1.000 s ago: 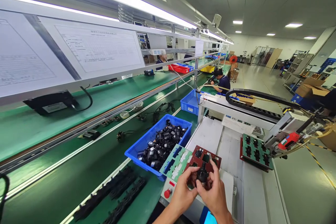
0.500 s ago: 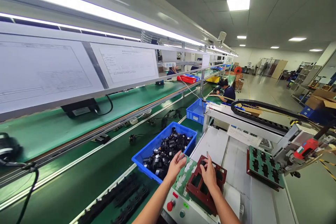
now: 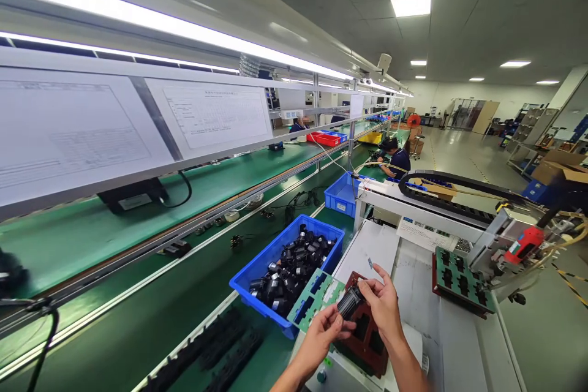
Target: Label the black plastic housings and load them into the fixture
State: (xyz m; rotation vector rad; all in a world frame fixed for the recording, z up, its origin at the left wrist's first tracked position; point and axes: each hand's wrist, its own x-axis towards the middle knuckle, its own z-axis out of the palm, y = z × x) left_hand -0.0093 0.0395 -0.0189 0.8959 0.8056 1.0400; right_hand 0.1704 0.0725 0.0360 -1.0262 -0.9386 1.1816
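Note:
A black ribbed cylindrical part (image 3: 350, 302) is held between my two hands, tilted above the red-brown fixture tray (image 3: 379, 360). My left hand (image 3: 324, 332) grips its lower left end with thumb and fingers. My right hand (image 3: 382, 305) pinches its upper right end, index finger raised. Beside that raised finger is a small, thin, pale bluish piece (image 3: 370, 263); how it is held is unclear. A green plate with cutouts (image 3: 307, 312) lies left of the tray, next to a blue bin (image 3: 239, 288) heaped with black cylindrical parts (image 3: 294, 263).
A machine gantry (image 3: 381, 196) spans the white bed on the right, with a red tool (image 3: 524, 244) on it. Under it sits a loaded green fixture (image 3: 463, 275). Black strip parts (image 3: 229, 349) lie at lower left. Farther along, a seated co-worker (image 3: 399, 159) is at the bench.
My hands have come together over the red-brown tray, and both now grip a black cylindrical part. My left hand moved right and down from beside the bin. More of the green plate shows.

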